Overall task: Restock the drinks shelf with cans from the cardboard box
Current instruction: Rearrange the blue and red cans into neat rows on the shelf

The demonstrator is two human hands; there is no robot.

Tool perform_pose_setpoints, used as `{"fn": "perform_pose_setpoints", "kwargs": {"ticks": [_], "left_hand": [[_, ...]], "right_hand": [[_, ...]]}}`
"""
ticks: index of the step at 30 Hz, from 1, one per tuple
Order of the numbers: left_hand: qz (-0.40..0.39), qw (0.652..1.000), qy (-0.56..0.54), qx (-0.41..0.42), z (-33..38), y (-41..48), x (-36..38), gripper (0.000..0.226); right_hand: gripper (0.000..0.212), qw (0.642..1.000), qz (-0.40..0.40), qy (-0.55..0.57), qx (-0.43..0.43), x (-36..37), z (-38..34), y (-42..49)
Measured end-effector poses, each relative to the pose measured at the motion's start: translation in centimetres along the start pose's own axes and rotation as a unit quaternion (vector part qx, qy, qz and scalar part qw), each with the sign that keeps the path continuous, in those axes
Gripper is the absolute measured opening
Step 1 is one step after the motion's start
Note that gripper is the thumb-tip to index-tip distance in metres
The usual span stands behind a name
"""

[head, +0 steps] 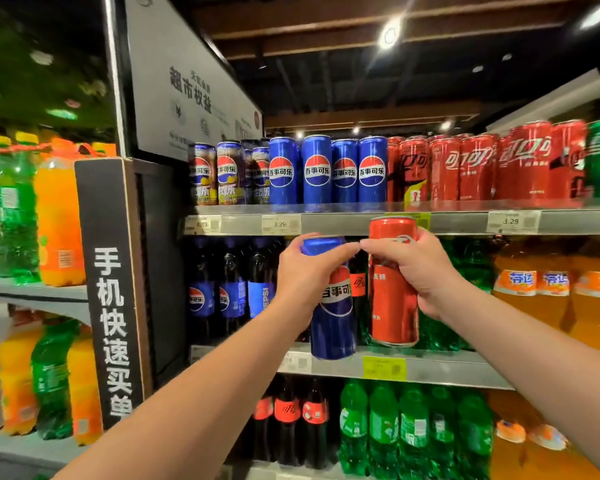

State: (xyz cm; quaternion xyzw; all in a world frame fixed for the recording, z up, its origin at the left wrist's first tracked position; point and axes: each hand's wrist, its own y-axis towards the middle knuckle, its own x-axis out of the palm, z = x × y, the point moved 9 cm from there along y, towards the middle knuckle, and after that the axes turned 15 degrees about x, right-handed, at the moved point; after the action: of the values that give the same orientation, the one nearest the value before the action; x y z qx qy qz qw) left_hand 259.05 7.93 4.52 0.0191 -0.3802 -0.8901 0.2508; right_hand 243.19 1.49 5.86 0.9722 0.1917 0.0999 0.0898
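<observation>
So up front we've got the tall blue aluminium can in our left hand, just left of the tall red aluminium can in our right hand. Behind and above, on the grey metal shelf, the row of blue cans stands left of the row of red cans.

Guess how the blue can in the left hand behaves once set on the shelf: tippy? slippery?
Probably tippy: the blue can is tall and slim, with a narrow base. Likely slick, given its glossy wall, though the left hand wraps round it. On its side it would probably roll; the shelved blue cans stand upright.
</observation>
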Motion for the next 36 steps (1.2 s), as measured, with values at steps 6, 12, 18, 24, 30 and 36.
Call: {"fn": "perform_pose_setpoints", "kwargs": {"ticks": [6,12,18,24,30,36], "left_hand": [[-0.010,0.999,-0.038,0.013,0.1,3.4,2.2,0.036],[-0.030,0.995,-0.088,0.032,0.7,5.2,6.5,0.037],[-0.038,0.993,-0.105,0.048,2.0,6.7,11.3,0.032],[0.013,0.991,-0.122,0.044,2.7,8.0,14.5,0.033],[0.007,0.990,-0.132,0.044,2.9,9.4,16.7,0.033],[-0.018,0.992,-0.115,0.043,3.0,11.2,18.0,0.051]], "right_hand": [[0.027,0.998,0.045,-0.025,-0.030,-1.8,-2.7,0.9],[0.030,0.993,0.101,-0.033,-0.059,-4.8,-6.1,1.4],[0.029,0.983,0.129,-0.088,-0.092,-8.6,-11.1,2.4],[0.041,0.971,0.160,-0.145,-0.099,-12.6,-15.7,4.4],[0.043,0.950,0.210,-0.188,-0.135,-14.8,-18.6,6.0],[0.047,0.931,0.252,-0.203,-0.168,-16.1,-20.4,7.7]]}}
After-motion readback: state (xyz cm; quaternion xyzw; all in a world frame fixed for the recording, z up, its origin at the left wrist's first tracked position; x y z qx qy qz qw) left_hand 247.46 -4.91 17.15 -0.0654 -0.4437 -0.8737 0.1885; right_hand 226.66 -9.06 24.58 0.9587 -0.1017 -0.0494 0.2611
